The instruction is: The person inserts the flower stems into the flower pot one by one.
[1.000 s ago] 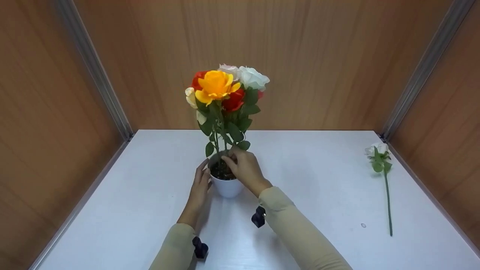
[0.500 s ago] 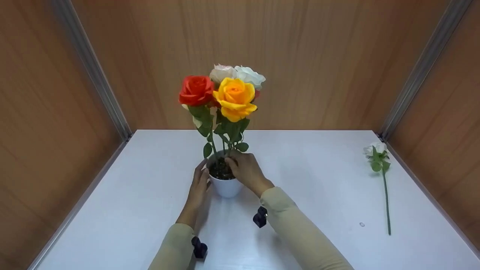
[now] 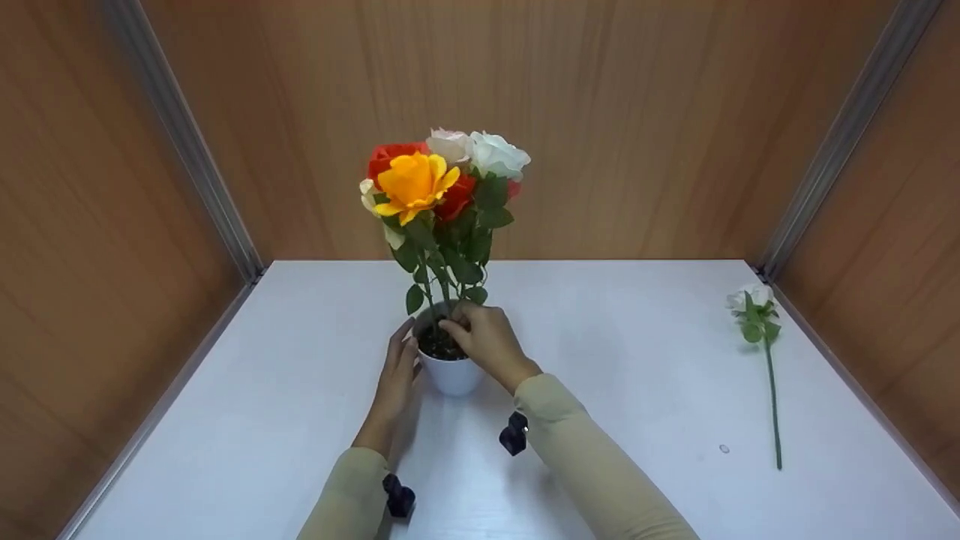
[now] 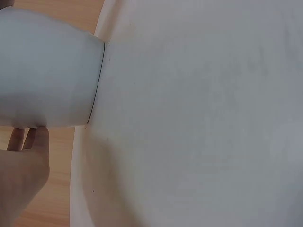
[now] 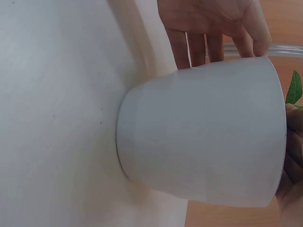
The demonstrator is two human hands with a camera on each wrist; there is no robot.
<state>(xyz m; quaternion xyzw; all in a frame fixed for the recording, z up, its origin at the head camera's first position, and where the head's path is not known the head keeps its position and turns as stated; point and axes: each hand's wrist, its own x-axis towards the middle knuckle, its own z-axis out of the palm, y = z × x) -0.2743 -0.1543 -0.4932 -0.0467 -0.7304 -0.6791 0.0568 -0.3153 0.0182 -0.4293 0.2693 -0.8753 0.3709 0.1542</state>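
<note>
A white pot (image 3: 452, 377) with dark filling stands upright on the white table, holding several roses in red, white, pale pink and cream. My left hand (image 3: 396, 375) rests against the pot's left side. Its fairly straight fingers touch the wall, as the right wrist view also shows. Over the rim, my right hand (image 3: 491, 341) pinches a green stem low down, apparently that of the yellow rose (image 3: 414, 185). This flower leans left, in front of a red rose (image 3: 390, 156). Fingertips of the right hand are partly hidden. The left wrist view shows the pot wall (image 4: 47, 71) close up.
A single white rose (image 3: 759, 309) lies on the table (image 3: 637, 390) at the right, its stem toward the front. A small clear ring-like bit (image 3: 724, 449) lies left of that stem. Wooden panels (image 3: 630, 127) enclose the back and sides.
The yellow rose swung right and turned to face forward, then swung back left and turned away. My right hand shifted slightly right and back with it. My left hand stayed at the pot.
</note>
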